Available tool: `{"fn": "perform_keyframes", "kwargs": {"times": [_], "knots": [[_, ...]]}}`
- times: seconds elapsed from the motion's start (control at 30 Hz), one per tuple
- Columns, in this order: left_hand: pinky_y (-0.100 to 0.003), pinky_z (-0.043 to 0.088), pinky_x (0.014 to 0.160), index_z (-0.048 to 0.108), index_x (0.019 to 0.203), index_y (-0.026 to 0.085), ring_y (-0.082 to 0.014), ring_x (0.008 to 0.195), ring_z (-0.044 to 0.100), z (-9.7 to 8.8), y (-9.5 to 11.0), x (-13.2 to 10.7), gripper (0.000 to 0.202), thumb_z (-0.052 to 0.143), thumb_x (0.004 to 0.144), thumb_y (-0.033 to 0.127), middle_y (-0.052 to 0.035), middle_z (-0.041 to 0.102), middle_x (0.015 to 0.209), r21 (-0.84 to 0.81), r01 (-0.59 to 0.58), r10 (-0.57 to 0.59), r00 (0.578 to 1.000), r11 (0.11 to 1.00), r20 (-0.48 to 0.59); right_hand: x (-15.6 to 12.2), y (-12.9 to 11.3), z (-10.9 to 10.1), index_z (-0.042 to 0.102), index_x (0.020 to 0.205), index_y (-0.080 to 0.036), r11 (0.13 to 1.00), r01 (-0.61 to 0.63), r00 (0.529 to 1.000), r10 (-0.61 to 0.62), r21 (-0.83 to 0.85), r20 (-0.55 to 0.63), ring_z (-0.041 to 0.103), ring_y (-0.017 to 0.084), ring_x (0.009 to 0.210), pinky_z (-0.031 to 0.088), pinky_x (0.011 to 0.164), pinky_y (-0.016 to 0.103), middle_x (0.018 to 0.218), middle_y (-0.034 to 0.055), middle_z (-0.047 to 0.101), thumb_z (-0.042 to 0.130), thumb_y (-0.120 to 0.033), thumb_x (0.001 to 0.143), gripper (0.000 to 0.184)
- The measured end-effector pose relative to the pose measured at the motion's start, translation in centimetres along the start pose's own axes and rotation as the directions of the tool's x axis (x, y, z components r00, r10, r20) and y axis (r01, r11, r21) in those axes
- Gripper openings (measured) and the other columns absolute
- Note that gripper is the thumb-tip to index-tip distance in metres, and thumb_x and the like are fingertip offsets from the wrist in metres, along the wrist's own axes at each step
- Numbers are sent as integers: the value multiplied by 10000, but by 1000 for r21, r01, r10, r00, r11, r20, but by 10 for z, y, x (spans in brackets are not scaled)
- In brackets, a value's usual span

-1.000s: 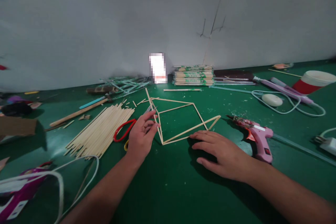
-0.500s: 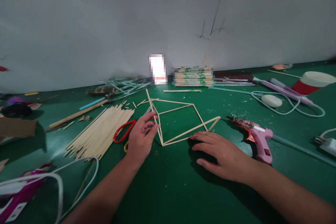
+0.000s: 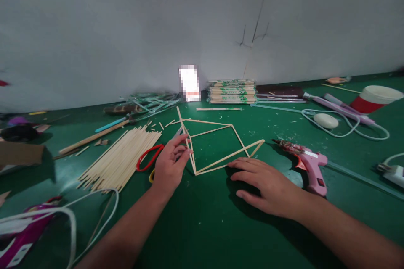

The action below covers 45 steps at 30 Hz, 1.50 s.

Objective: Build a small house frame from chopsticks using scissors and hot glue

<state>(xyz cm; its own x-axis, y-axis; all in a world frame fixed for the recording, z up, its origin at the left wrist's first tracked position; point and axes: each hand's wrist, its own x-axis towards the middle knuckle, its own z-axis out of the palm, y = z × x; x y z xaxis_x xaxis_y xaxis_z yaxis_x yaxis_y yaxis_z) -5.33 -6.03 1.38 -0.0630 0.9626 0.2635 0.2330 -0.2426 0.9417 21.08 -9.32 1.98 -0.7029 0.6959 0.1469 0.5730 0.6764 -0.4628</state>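
Observation:
A frame of thin wooden sticks (image 3: 221,161) lies on the green table, with a raised triangular part along its near side. My left hand (image 3: 168,166) is closed, thumb and fingers pinching a wooden stick (image 3: 179,114) that slants along the frame's left edge. My right hand (image 3: 268,185) rests palm down with its fingers apart, the fingertips at the frame's near stick. Just left of my left hand lie red-handled scissors (image 3: 148,155), partly hidden by it. A pink glue gun (image 3: 311,166) lies right of the frame, its nozzle pointing toward it.
Loose wooden sticks (image 3: 121,159) are piled at the left. Behind stand packaged chopsticks (image 3: 232,92) and a lit, blurred screen (image 3: 189,83) against the grey wall (image 3: 142,29). A magenta tool (image 3: 28,231) with a white cable is near left; a red-and-white cup (image 3: 372,98) stands far right.
The top of the stick in my left hand has tilted very slightly to the right. My right hand and the frame stay in place.

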Motion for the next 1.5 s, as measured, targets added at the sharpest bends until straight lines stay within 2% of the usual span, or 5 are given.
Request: {"fn": "perform_keyframes", "kwargs": {"times": [1.5], "knots": [[-311,521,791,546,1197,206,-142,828,613,-2,0,-1,398,611,805,221,-71,607,1114,44,-13,12,1000,999,25,-1,1,1,622,1096,-222,1000,10,1000,-10,17,-11,450,216,1250,378,1033,427,1320,68,543,515,-339,864,281]]}}
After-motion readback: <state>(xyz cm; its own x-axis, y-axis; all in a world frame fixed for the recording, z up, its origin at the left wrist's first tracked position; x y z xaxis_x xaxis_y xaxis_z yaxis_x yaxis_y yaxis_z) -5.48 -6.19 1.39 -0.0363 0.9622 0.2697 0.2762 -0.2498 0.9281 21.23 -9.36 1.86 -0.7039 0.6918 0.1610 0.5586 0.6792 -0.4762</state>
